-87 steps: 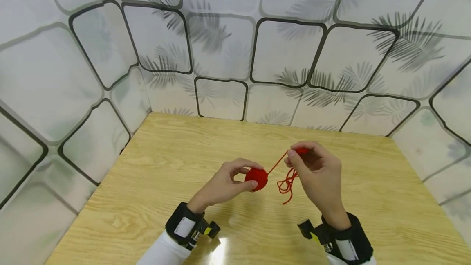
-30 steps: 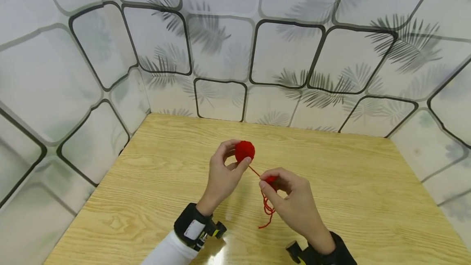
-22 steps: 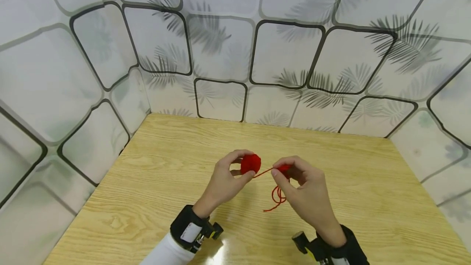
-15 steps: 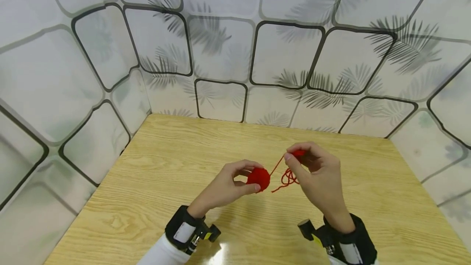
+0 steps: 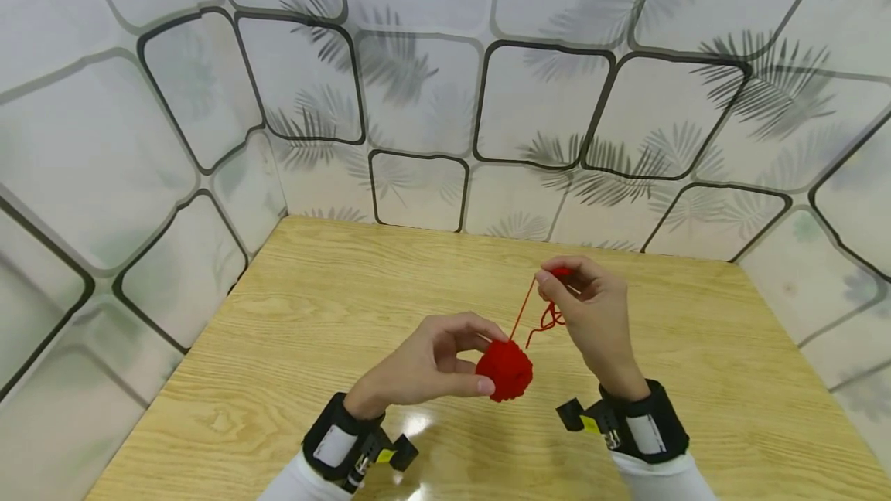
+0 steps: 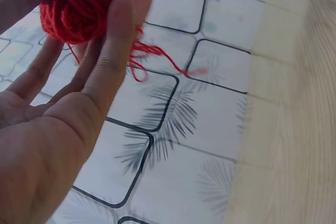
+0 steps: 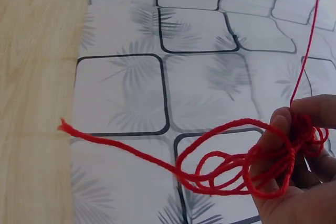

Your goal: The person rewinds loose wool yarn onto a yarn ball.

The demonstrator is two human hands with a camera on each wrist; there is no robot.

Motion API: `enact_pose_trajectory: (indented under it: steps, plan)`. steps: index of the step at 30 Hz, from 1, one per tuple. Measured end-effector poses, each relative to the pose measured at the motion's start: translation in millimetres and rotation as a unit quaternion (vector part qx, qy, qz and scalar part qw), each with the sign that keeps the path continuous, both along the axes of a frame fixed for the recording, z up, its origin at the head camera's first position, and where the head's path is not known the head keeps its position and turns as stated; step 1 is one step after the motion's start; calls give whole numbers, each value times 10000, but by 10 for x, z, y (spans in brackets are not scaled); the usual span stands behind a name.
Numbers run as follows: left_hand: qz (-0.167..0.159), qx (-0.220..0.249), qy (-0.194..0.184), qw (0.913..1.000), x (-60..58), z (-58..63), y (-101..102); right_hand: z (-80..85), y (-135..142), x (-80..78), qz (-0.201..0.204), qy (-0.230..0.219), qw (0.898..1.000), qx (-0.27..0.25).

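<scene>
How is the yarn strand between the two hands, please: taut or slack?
Taut: the yarn strand runs nearly straight, without visible sag, from the red yarn ball to the right hand.

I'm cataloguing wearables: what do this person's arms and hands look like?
The left hand and right hand are bare. Each side has a white sleeve and a black wrist strap with a rectangular white patch and a blocky black attachment marked in yellow.
</scene>
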State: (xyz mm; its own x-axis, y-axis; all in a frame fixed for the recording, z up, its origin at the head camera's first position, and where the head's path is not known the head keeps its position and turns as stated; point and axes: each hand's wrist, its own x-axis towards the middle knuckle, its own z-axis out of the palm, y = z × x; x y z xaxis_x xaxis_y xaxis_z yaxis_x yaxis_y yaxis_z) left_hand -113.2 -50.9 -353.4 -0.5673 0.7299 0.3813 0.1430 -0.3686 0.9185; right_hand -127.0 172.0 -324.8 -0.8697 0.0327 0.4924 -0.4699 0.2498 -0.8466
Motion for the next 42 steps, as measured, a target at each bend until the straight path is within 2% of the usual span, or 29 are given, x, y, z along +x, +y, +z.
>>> enact_pose_trajectory:
  steps: [2, 5, 9, 12, 15, 19, 23, 27, 31, 34, 38, 40, 42]
  plan:
    - [120, 400, -47, 9991, 6, 30, -5, -100, -19, -12, 91, -216, 9997, 95]
    - [498, 871, -19, 9950, -3, 66, -10, -227, -70, -2, 270, -500, 9982, 200]
    - [1086, 1208, 22, 9867, -31, 94, -23, -344, -151, 43, 512, -690, 9961, 219]
    - [1343, 1413, -161, 9807, -52, 99, -27, -392, -206, 90, 657, -766, 9946, 230]
    - [1516, 1603, -552, 9738, -74, 98, -26, -399, -262, 156, 735, -887, 9929, 303]
    - [1803, 1792, -1148, 9603, -107, 98, -15, -316, -357, 296, 785, -966, 9909, 517]
    - [2155, 1822, -1347, 9499, -148, 80, -5, -208, -434, 452, 797, -894, 9904, 685]
    - [2485, 1791, -1236, 9439, -188, 46, -1, -159, -461, 573, 835, -729, 9909, 760]
    - [2852, 1644, -1016, 9388, -227, 1, 14, -130, -471, 660, 938, -355, 9908, 905]
    - [3294, 1299, -626, 9331, -251, -45, 35, -104, -474, 705, 873, -6, 9900, 1108]
    - [3850, 611, 34, 9209, -259, -92, 62, -86, -440, 715, 690, 540, 9863, 1398]
    - [3935, 292, 256, 9185, -238, -82, 66, -69, -403, 702, 637, 762, 9838, 1492]
    - [3868, -39, 356, 9215, -198, -46, 60, -35, -363, 684, 530, 1014, 9809, 1574]
